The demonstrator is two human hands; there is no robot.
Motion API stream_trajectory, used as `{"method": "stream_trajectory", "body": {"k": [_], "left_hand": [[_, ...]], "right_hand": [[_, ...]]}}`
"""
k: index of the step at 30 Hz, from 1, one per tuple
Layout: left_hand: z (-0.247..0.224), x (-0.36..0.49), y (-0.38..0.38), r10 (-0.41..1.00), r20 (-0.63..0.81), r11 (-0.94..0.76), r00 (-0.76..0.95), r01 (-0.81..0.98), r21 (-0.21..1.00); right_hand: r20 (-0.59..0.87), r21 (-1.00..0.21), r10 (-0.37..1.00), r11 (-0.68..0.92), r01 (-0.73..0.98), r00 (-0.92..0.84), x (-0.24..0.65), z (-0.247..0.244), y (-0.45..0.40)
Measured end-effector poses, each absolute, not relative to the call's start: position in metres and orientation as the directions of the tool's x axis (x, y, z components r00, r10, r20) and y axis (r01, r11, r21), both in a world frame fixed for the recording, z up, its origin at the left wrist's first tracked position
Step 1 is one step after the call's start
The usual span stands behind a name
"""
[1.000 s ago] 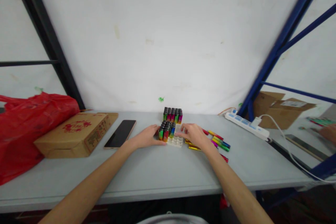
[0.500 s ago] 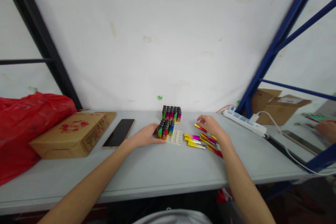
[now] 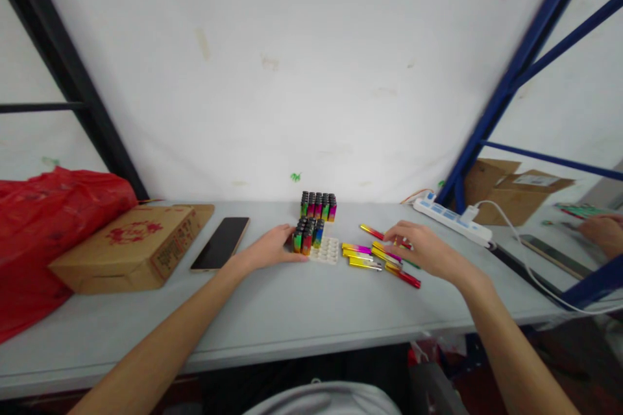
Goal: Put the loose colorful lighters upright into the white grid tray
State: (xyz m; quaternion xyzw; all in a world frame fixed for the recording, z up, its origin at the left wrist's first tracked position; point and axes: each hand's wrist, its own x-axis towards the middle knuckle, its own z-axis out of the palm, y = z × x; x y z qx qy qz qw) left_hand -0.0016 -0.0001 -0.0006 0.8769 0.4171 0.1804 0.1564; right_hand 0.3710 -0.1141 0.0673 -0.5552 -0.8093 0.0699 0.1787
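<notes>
My left hand (image 3: 272, 246) is closed around the left side of a white tray (image 3: 325, 251) with round sockets, thumb at the front and fingers behind. Several lighters (image 3: 306, 238) with black tops and rainbow-coloured bodies stand upright in its left part; sockets to the right show bare. My right hand (image 3: 421, 248) is over the right part of a pile of loose shiny lighters (image 3: 363, 258), yellow, pink and red. Its fingers are curled down on a lighter, partly hidden by the hand. One red-and-yellow lighter (image 3: 372, 231) lies apart, left of the fingertips.
A block of upright lighters (image 3: 318, 205) stands near the wall. To the left are a phone (image 3: 221, 244), a cardboard box (image 3: 129, 246) and a red bag (image 3: 53, 233). A power strip (image 3: 452, 220) lies right. Beyond the blue frame, another person's hand (image 3: 603, 231) shows.
My right hand has moved right and slightly toward me, from beside the separate red-and-yellow lighter to over the pile's right part. My left hand stays at the tray.
</notes>
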Motion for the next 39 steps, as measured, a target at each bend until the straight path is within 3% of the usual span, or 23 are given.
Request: {"method": "stream_trajectory", "body": {"k": [4,12,15,18,22,24,27,33,39], "left_hand": [[-0.001,-0.002,0.000,0.788,0.205,-0.604,0.580,0.667,0.436],[-0.001,-0.001,-0.001,0.799,0.191,-0.586,0.571,0.666,0.460],[-0.001,-0.002,-0.001,0.796,0.193,-0.590,0.574,0.666,0.456],[-0.002,-0.002,0.000,0.798,0.201,-0.586,0.568,0.656,0.475],[-0.001,-0.002,-0.001,0.796,0.192,-0.585,0.574,0.649,0.486],[-0.001,-0.002,-0.002,0.795,0.195,-0.587,0.574,0.649,0.483],[-0.002,-0.001,-0.003,0.789,0.224,-0.603,0.573,0.649,0.463],[-0.002,0.001,-0.007,0.784,0.244,-0.615,0.571,0.662,0.428],[-0.003,0.001,-0.004,0.773,0.232,-0.626,0.590,0.653,0.425]], "right_hand": [[0.163,-0.292,0.907,0.421,0.858,-0.390,0.357,0.039,-0.127],[0.180,-0.245,0.913,0.401,0.883,-0.365,0.352,0.009,-0.112],[0.255,-0.367,0.896,0.437,0.821,-0.364,0.356,0.008,-0.112],[0.356,-0.583,0.904,0.413,0.700,-0.237,0.356,0.013,-0.103],[0.401,-0.860,0.916,0.384,0.337,-0.020,0.334,0.040,-0.056],[0.373,-0.925,0.928,0.371,0.084,0.006,0.313,0.059,-0.028],[0.344,-0.935,0.938,0.338,-0.109,-0.048,0.278,0.074,-0.001],[0.198,-0.979,0.961,0.183,-0.092,-0.191,0.247,0.038,-0.016],[0.057,-0.998,0.986,0.060,0.014,-0.157,0.242,0.014,-0.021]]}}
